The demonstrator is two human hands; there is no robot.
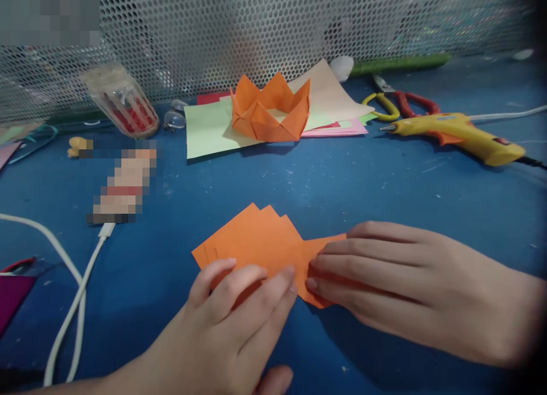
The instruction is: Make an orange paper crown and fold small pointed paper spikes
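on the blue tabletop, orange paper, probably light, crisp and easily creased, best held by its edges, lies partly under a loosely open left hand and a flat-fingered right hand whose grip i cannot tell.

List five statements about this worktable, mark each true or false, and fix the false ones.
1. The left hand and the right hand both touch the folded orange paper. True.
2. The yellow glue gun lies to the right of the orange paper crown. True.
3. The crown is held up in the air. False: it stands on paper sheets, with a pale green sheet at its left.
4. The contents of the clear jar are blue. False: they look red.
5. A white cable lies to the left of the left hand. True.
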